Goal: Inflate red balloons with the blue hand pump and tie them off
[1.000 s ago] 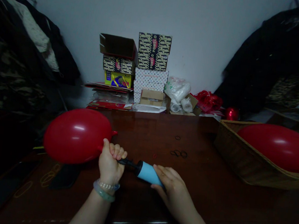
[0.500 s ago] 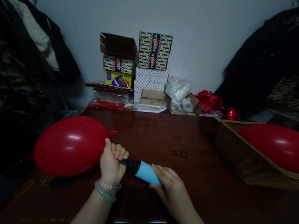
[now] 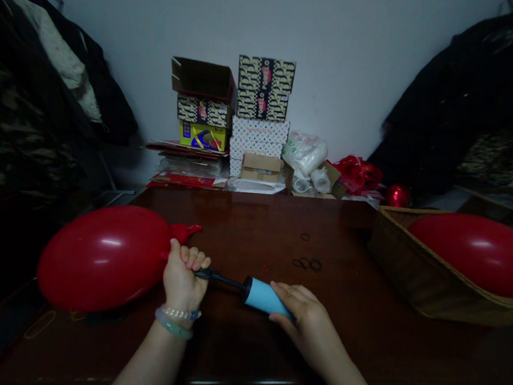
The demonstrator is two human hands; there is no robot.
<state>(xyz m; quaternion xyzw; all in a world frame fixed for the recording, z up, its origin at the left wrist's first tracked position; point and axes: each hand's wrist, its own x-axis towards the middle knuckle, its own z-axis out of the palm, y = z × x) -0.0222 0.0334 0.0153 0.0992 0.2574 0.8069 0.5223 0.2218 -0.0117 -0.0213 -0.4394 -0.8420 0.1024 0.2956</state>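
A large red balloon (image 3: 105, 258) hangs over the table's left part, its neck side at my left hand (image 3: 185, 273). That hand is closed round the black nozzle end of a pump and the balloon's neck, which the fingers mostly hide. The pump's blue barrel (image 3: 267, 296) lies in my right hand (image 3: 305, 318), fingers wrapped over its right end. A black rod shows between barrel and left hand. Just above the left fist, a small red balloon end (image 3: 185, 231) sticks out to the right.
At right, a wicker basket (image 3: 395, 263) holds another red balloon (image 3: 481, 253). Black bands (image 3: 308, 263) lie mid-table, and a yellow band (image 3: 40, 324) lies at left. Stacked boxes (image 3: 264, 88) and plastic bags (image 3: 305, 155) stand beyond the table's far edge.
My left hand and the balloon have shifted left, and my right hand with the barrel a little right. More black rod shows between them, and more of the small red end is visible.
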